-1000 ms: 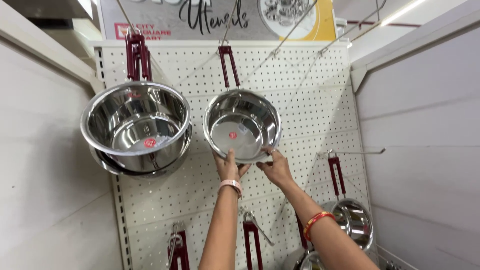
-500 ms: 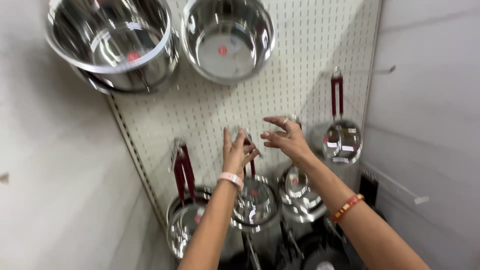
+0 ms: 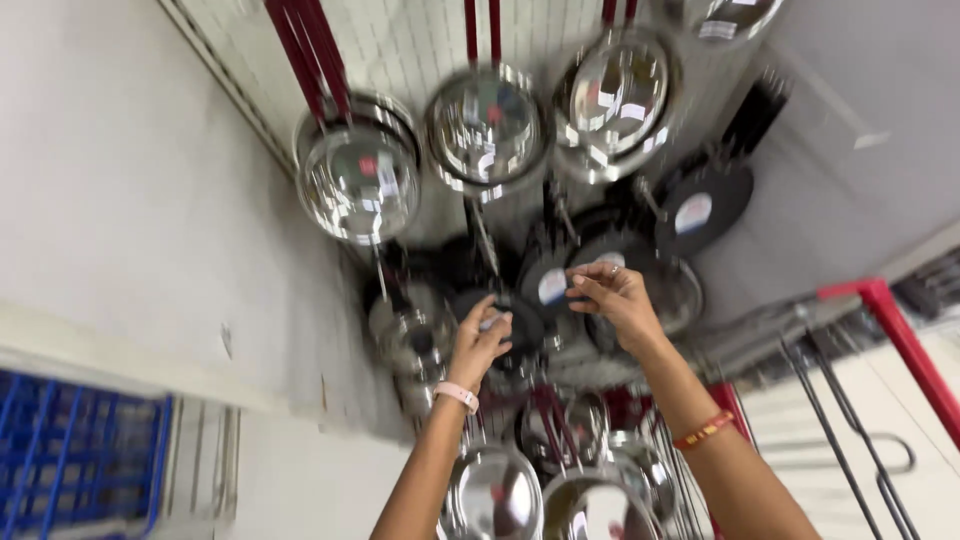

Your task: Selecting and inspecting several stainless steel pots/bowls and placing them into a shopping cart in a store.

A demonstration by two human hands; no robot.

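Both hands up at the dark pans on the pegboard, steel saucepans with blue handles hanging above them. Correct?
Not quite: the handles are dark red, not blue. The head view shows the steel saucepans hanging by red handles above the dark pans, with the left hand and the right hand both raised at those pans. The rest stands.

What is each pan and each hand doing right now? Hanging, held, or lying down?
Left hand: raised, fingers curled at a small dark pan; grip too blurred to tell.
Right hand: raised, fingertips pinching the rim of a dark pan.
Small dark pan: hanging.
Dark pan: hanging, label facing out.
Steel saucepans: hanging by red handles.
Steel pans below: lying in a wire rack.
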